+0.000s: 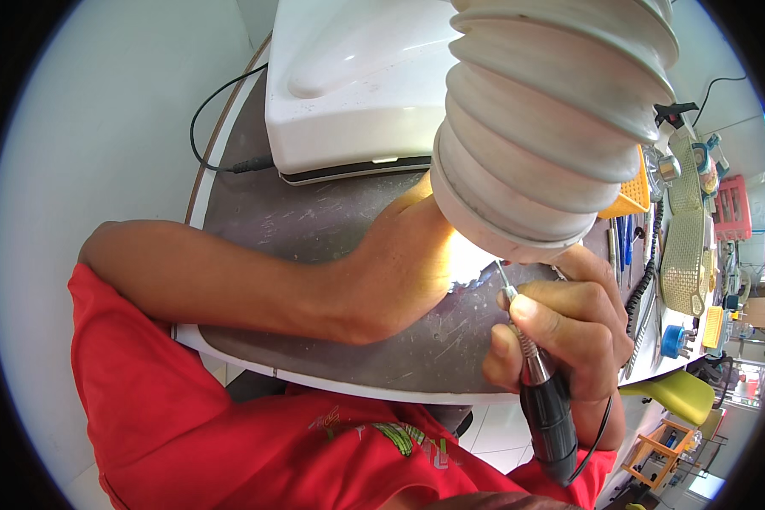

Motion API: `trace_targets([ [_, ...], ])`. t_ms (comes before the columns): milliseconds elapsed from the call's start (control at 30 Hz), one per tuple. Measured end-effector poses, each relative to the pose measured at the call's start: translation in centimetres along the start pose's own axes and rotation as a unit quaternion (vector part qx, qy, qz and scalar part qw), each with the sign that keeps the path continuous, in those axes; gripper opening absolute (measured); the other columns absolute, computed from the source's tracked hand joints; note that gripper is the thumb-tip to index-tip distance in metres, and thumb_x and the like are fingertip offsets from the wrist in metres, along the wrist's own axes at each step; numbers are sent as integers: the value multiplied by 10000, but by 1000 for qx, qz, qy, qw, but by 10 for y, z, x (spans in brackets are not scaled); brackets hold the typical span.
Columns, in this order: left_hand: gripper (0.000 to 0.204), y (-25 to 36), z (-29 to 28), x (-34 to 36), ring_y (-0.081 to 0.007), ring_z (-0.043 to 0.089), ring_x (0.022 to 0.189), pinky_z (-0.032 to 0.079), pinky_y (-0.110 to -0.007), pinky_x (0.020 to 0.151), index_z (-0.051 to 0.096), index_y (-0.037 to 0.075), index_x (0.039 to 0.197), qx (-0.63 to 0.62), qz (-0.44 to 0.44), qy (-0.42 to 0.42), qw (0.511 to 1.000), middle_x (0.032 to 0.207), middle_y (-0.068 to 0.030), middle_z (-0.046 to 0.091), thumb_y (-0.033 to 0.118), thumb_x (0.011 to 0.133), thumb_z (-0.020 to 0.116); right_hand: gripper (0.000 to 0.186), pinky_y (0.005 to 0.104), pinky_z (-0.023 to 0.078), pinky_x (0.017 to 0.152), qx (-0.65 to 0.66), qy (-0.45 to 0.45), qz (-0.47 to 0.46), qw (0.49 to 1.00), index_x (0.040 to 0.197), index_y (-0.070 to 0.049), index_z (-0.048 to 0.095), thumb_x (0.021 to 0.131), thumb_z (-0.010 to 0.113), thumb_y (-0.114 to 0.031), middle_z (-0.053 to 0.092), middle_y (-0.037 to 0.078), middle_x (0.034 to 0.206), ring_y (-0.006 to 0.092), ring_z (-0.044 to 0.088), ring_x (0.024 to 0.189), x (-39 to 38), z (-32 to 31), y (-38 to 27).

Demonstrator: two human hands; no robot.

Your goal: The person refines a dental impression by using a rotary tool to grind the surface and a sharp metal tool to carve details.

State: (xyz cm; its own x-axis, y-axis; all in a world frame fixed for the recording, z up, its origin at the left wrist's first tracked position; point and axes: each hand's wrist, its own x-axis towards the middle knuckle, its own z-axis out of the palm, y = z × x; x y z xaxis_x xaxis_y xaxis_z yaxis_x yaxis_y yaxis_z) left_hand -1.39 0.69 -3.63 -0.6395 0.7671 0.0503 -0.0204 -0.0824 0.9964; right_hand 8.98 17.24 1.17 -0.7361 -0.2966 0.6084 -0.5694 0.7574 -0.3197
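My right hand [574, 327] grips a rotary handpiece [547, 416] like a pen, thumb and fingers round its metal neck. The tool has a black body, a thin cord at its rear and a slim bit pointing up and left. My left hand [408, 255] reaches in from the left, its fingers mostly hidden under the ribbed white hose [552, 127]. Beside it, at the bit's tip, is a small bluish-white piece [473, 280], washed out by bright light. I cannot make out its kind, nor whether the bit touches it.
A white housing [357, 93] stands on the scratched grey tabletop [314, 208], with a black cable [200, 140] at its left. On the right are a yellow basket [629, 195], slim tools, a coiled black cord [646, 276], a perforated tray [684, 263] and a blue-topped item [674, 342].
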Motion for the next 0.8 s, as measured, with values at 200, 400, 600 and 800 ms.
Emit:
trace_targets([
  [200, 286, 3, -14, -3, -202, 631, 1067, 516, -350, 864, 636, 6, 1199, 296, 259, -21, 919, 1189, -104, 666, -41, 920, 594, 298, 430, 553, 804, 14, 5, -10, 1000, 1080, -87, 571, 876, 769, -174, 667, 88, 840, 350, 689, 910, -1, 0, 2],
  [400, 296, -12, -9, -2, -219, 647, 994, 519, -347, 829, 658, 18, 1141, 138, 219, 17, 966, 1091, -103, 679, -73, 862, 621, 296, 432, 552, 804, 8, 3, -9, 1000, 1074, -88, 571, 879, 768, -191, 670, 94, 838, 355, 687, 900, 2, 4, 2],
  [600, 241, 2, -15, -4, -198, 646, 1008, 517, -340, 861, 647, 42, 1140, 241, 248, 24, 938, 1076, -57, 678, 32, 899, 657, 296, 435, 575, 814, 92, 38, -21, 995, 1074, -68, 606, 838, 775, -124, 678, 94, 856, 348, 690, 937, 2, 5, 6],
  [800, 261, -3, -1, 14, -208, 616, 1092, 531, -372, 904, 565, 43, 1223, -617, -74, -218, 753, 1154, -87, 629, 115, 972, 551, 315, 437, 577, 808, 117, 80, 9, 990, 1105, -55, 601, 836, 764, -80, 671, 102, 850, 380, 693, 971, -10, -13, 15],
])
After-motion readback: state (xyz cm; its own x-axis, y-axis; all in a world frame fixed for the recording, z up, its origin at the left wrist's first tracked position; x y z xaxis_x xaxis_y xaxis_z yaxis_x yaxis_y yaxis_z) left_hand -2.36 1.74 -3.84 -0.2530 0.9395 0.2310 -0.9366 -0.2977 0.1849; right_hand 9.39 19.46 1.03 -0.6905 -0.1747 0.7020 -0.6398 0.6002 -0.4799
